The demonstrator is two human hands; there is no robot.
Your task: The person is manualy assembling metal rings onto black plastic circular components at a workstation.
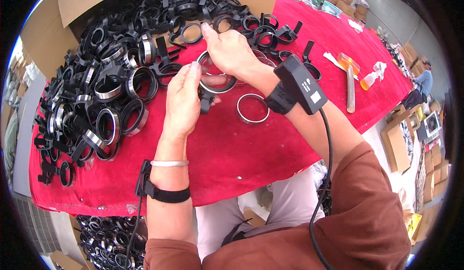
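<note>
Person's left hand [183, 96] and right hand [232, 52] closed on a black-and-silver ring [223, 89] above a red cloth [237, 159], grip partly hidden, tightness hard to tell, a loose silver ring [253, 121] just beside, heaped black rings [107, 87] at left, a hammer [350, 88] at right.

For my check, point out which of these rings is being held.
The black-and-silver ring between left hand and right hand, the only one gripped; the thin silver ring lies loose on red cloth.
</note>
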